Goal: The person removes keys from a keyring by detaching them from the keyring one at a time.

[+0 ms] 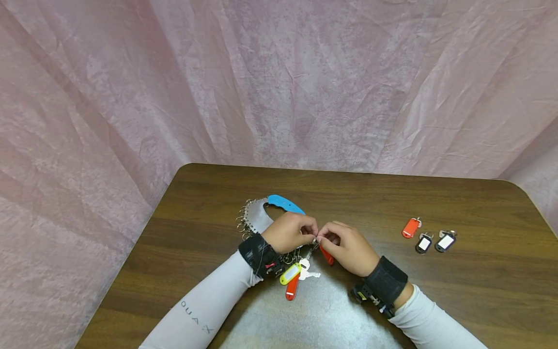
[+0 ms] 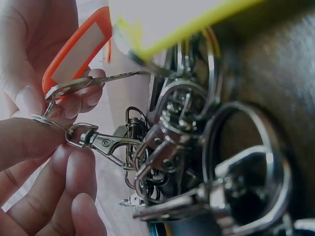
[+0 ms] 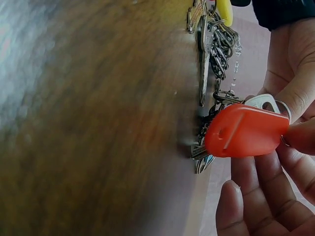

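Observation:
Both hands meet over the table at a small metal split ring [image 2: 45, 120]. My left hand [image 1: 291, 232] pinches it near a swivel clasp [image 2: 102, 142], whose eye links to the ring. From the other side, the fingertips of my right hand [image 1: 350, 249] pinch the same ring. A red key tag [image 3: 248, 130] and a silver key [image 3: 263, 102] hang from it, by the right fingers. Under the left hand lies a curved metal plate [image 1: 257, 215] with a blue handle [image 1: 285, 203] and several clasps along its edge.
Near the left wrist, a yellow key tag [image 1: 290, 274], another red tag [image 1: 292, 288] and silver keys [image 1: 308, 274] lie in a bunch. Farther right on the wooden table [image 1: 196, 194] are a red tag [image 1: 410, 228] and two black tags [image 1: 423, 244]. Behind hangs a pink curtain [image 1: 305, 87].

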{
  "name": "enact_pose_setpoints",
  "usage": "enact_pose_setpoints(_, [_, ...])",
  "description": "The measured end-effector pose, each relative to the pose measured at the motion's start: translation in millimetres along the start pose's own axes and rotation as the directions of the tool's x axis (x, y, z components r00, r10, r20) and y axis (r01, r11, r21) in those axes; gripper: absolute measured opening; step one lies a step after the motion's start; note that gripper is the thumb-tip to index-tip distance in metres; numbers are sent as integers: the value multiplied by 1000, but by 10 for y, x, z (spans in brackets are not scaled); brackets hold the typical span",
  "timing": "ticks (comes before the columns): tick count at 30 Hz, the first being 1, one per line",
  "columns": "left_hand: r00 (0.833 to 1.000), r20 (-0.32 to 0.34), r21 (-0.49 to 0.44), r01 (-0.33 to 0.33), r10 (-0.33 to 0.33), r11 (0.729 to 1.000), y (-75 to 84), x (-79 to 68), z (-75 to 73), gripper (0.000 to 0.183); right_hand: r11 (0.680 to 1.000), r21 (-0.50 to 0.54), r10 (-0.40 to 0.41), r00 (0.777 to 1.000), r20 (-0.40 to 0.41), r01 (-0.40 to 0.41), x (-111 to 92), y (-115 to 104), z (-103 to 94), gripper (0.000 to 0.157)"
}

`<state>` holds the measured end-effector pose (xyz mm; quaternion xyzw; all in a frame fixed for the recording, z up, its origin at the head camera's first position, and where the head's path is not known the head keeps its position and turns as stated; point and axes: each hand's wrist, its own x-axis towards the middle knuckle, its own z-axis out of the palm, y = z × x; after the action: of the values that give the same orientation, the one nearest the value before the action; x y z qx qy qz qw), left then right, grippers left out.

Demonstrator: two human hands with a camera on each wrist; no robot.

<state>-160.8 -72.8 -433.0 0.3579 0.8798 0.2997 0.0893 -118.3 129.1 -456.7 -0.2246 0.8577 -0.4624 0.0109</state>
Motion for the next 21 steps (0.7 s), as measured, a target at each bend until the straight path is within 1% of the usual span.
enact_pose_setpoints(4, [1000,-5,4,-8,8,1000,-2,0,5,9,1000,-3,11,1000,0,-11,1,1,2,5])
enact_pose_setpoints(10, [1000,-14,13,-20,20,1000,0,1,3,8,1000,-4,18,1000,-2,-18,-1,2,-1,5])
enact_pose_setpoints(16, [1000,-19,1,-3,3,1000,2,8,0,8,1000,-8,17,1000,4,-17,0,8,1,5])
enact_pose_setpoints(21, [1000,-19,-14,18,-18,1000,-15,13,4,7,1000,-8,-1,1000,7,1,5,11,9,6])
